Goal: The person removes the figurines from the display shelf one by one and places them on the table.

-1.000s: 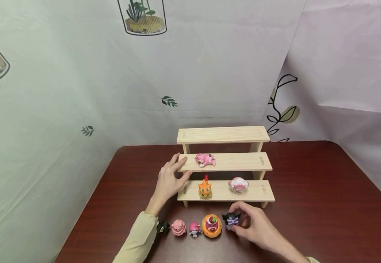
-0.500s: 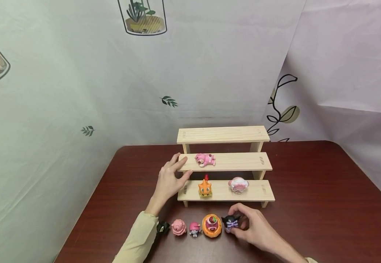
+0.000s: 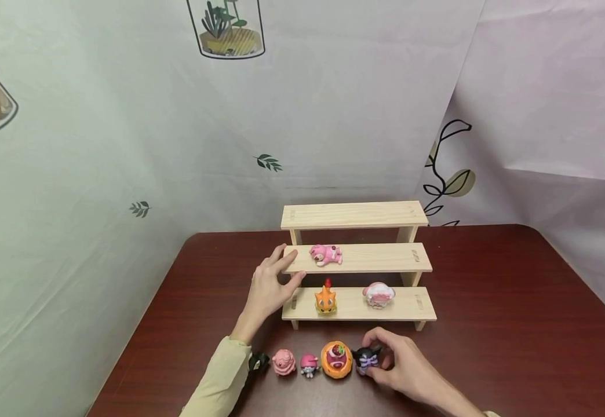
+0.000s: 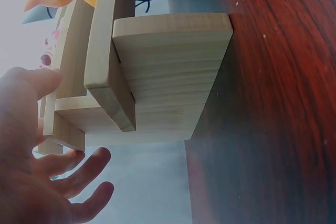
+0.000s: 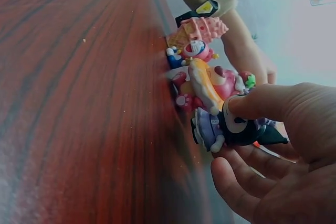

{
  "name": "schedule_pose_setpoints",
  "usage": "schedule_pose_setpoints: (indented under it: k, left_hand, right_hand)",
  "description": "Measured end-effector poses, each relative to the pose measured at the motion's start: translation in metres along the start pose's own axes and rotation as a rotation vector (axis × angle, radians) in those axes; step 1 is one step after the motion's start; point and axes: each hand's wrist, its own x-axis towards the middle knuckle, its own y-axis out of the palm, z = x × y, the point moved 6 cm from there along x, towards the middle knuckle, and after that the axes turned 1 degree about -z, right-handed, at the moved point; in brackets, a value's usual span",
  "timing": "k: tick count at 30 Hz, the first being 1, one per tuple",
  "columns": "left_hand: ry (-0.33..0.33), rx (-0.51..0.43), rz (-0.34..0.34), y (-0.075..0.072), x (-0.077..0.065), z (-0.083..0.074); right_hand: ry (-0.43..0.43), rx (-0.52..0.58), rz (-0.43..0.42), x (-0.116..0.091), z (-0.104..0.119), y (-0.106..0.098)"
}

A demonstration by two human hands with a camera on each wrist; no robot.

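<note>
In the head view my right hand (image 3: 405, 365) pinches a black-and-purple figurine (image 3: 367, 359) between thumb and fingers. It is at the right end of a row, right beside an orange ring-shaped figurine (image 3: 336, 360) with a strawberry on top. The right wrist view shows a pink bear face inside that ring (image 5: 207, 85); whether the held figurine's base touches the table is unclear. My left hand (image 3: 269, 284) grips the left end of the middle board of a three-tier wooden stand (image 3: 375, 258), thumb at the front edge. A pink figurine (image 3: 325, 255) lies on that board.
On the lowest board are an orange figurine (image 3: 325, 300) and a pink-and-white one (image 3: 379, 294). A pink swirled figurine (image 3: 284, 362) and a pink-capped one (image 3: 309, 365) continue the row. A black object (image 3: 258, 362) is partly behind the left sleeve. A printed cloth hangs behind.
My right hand and the black-and-purple figurine have moved slightly toward me, and a touch left, ending beside the orange ring-shaped figurine. The left hand keeps its place on the stand.
</note>
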Motion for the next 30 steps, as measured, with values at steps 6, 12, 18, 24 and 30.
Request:
schedule_pose_setpoints:
  k: [6, 12, 18, 24, 30]
  left_hand:
    - [-0.002, 0.000, 0.003, 0.0000, 0.0002, -0.0004]
    - [0.003, 0.003, 0.000, -0.0003, 0.0003, -0.0010]
    - [0.002, 0.006, -0.001, -0.0007, 0.0002, -0.0015]
    - [-0.002, 0.001, -0.002, -0.0007, 0.0001, -0.0011]
    - [-0.007, -0.005, -0.003, -0.0007, 0.0001, -0.0009]
  right_hand:
    - [-0.022, -0.008, -0.004, -0.0006, -0.0015, 0.0010]
    - [-0.038, -0.011, 0.000, -0.0017, -0.0028, 0.0020]
    - [-0.057, -0.018, -0.001, -0.0024, -0.0033, 0.0029]
    - [-0.063, -0.015, 0.004, -0.0025, -0.0031, 0.0035]
    - [-0.060, -0.019, 0.019, -0.0025, -0.0027, 0.0048]
